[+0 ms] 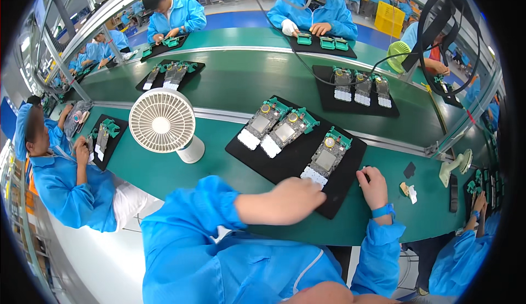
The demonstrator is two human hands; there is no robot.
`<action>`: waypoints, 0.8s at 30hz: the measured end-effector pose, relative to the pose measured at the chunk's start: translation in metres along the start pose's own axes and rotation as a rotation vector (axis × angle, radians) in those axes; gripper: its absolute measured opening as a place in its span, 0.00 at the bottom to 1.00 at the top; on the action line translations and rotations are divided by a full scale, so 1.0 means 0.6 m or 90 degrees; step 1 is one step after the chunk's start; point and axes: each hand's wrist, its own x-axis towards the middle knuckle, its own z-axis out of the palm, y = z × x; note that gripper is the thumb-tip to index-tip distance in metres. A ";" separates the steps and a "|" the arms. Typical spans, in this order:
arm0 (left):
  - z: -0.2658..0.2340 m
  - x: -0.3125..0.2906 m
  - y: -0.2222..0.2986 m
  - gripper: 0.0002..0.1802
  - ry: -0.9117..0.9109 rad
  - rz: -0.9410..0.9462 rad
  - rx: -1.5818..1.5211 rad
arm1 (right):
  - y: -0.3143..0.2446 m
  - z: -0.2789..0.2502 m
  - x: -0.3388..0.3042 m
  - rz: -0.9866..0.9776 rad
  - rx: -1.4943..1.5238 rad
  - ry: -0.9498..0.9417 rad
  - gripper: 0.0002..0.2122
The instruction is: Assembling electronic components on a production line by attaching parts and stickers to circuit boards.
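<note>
On a black mat [249, 167] lie three circuit boards with green plastic frames at the far end and white pads at the near end. Two of them, a left board [256, 123] and a middle board [286, 131], sit side by side. My left hand [293, 199] is at the near end of the right-hand board [327, 158], over its white pads; motion blurs it and its fingers are hidden. Beside the mat's right edge, my right hand [373, 186], with a blue wristband, has its fingers curled together. Something small and dark shows at its fingertips, too small to name.
A white fan [161, 120] stands left of the mat. Small scraps [408, 191] and a dark square piece [409, 169] lie at right, near another small fan [457, 167]. Beyond a metal rail, a green conveyor [246, 79] carries more boards on mats. Co-workers sit around; cables hang upper right.
</note>
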 end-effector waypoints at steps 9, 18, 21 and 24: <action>0.122 0.146 0.076 0.11 0.127 -0.081 0.204 | 0.037 0.010 0.007 0.047 0.144 0.029 0.09; 0.079 0.137 0.098 0.09 0.093 -0.184 0.136 | 0.044 -0.024 -0.007 0.041 0.136 0.066 0.09; 0.054 0.102 0.087 0.10 0.048 -0.204 0.175 | 0.038 -0.038 -0.012 0.062 0.158 0.040 0.09; 0.039 0.052 0.085 0.14 0.036 -0.225 0.279 | 0.036 -0.061 -0.020 0.063 0.155 0.033 0.09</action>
